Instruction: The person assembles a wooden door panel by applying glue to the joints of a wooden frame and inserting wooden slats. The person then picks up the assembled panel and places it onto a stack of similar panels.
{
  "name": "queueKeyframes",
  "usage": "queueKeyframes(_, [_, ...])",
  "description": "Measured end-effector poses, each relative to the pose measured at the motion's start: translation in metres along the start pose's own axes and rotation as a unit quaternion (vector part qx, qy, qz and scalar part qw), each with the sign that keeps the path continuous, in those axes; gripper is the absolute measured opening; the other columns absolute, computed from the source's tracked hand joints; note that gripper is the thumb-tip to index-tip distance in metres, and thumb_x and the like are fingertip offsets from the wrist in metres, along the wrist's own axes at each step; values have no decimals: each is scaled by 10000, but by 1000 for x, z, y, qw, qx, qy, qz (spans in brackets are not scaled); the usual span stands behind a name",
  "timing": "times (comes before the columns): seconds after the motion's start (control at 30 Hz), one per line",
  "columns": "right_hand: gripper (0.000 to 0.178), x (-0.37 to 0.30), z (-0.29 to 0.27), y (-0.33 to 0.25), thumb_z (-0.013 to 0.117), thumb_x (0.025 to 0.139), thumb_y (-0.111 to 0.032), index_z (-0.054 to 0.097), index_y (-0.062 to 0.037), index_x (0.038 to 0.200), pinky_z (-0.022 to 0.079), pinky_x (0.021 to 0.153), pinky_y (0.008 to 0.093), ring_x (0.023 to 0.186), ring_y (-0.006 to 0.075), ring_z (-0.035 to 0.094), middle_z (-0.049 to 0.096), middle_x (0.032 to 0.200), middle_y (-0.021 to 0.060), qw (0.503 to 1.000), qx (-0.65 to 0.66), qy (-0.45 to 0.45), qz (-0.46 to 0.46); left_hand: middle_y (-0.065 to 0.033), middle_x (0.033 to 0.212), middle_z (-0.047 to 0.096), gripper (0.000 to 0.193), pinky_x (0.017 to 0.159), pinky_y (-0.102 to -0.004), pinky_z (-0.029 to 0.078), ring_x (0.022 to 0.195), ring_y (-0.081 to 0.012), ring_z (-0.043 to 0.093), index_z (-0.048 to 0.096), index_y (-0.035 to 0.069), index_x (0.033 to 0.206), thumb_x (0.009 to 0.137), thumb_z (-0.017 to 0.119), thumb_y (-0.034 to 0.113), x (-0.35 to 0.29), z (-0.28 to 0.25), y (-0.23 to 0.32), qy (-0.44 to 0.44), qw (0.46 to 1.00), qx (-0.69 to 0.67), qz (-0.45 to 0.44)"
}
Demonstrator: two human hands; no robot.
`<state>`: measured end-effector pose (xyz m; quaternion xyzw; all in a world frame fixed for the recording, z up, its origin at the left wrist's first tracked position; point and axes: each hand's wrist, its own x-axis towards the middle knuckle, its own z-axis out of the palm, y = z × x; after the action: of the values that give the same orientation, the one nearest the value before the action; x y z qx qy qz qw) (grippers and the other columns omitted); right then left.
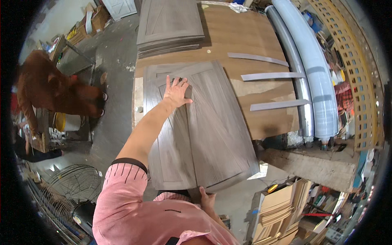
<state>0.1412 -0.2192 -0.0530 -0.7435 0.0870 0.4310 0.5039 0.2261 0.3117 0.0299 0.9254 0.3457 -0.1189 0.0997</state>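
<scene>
Grey wood-grain panels (220, 126), looking like cabinet doors, lie at the near end of a brown-topped table (241, 36). A dark seam runs lengthwise between two of them; whether they overlap there I cannot tell. My left hand (177, 93) rests palm down near the seam toward the far end, fingers spread and thumb out to the right. At the near edge, my right hand (207, 198) holds the panel with its thumb up against the edge. Its other fingers are partly hidden. Beyond lies a stack of similar grey panels (169, 20).
Three pale strips (273, 76) lie across the table's right side, beside a silver roll (292, 69) and a wrapped whitish roll (312, 69). A person in brown (57, 87) stands at left. A caged fan (73, 183) is lower left; stacked boards (281, 208) lean lower right.
</scene>
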Motion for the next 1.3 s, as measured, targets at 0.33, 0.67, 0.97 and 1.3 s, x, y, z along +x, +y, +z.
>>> queueKeyframes(0.33, [848,-25,24,-55,805,858,-162,267,-11,1496,381,1083,395,1275,298,483,469,1431,175,995,69,54,40,-83,1527,398,860,1214,-656,76,1491,-334,244,467,156,1438,743,803,533,35,7,-31,56,997,-51,8])
queueKeyframes(0.67, [757,-18,23,-50,803,866,-218,350,-160,1470,550,746,471,1187,277,566,558,1338,113,982,50,65,169,-139,1543,374,1015,1161,-599,280,1464,-385,290,386,159,1518,690,852,516,79,-12,-75,-41,987,-139,-61])
queueKeyframes(0.97, [871,-11,4,-20,818,856,-269,263,-166,1520,514,624,392,1083,271,595,519,1367,97,990,-10,26,140,-198,1432,468,896,1125,-483,384,1377,-415,385,480,97,1391,664,891,422,100,-17,-69,-83,982,-142,-94])
queueKeyframes(1.3, [880,-14,2,-10,844,824,-342,311,-144,1496,465,566,301,922,184,590,578,1241,82,986,-48,70,141,-194,1462,402,920,1105,-572,341,1414,-391,324,428,89,1449,760,768,595,87,-18,-43,-81,978,-149,-122])
